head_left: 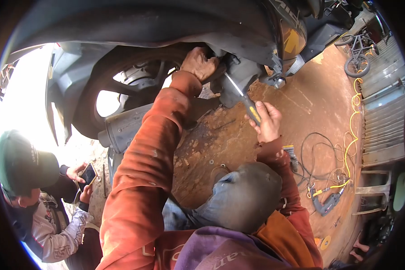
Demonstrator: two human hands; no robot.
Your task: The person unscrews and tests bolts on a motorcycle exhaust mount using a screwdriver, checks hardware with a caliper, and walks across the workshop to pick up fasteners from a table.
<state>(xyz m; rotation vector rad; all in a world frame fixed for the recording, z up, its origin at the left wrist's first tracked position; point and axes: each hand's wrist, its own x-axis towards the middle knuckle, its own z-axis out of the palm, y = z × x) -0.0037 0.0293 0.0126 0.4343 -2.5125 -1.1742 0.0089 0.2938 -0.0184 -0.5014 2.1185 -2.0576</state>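
Left of the screwdriver (246, 101) is 1 wheel (139, 75), behind a muffler (127, 128); right, a power drill (327, 205) lies on the ground (297, 105).

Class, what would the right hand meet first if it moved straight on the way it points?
Through its yellow-marked black screwdriver, the right hand would probably meet the dark motorbike's shadowed underside near the left hand; depth is unclear.

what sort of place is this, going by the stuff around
Probably an informal repair yard or small workshop: a screwdriver is held up to a motorcycle, and a power tool and a yellow cord lie on the ground.
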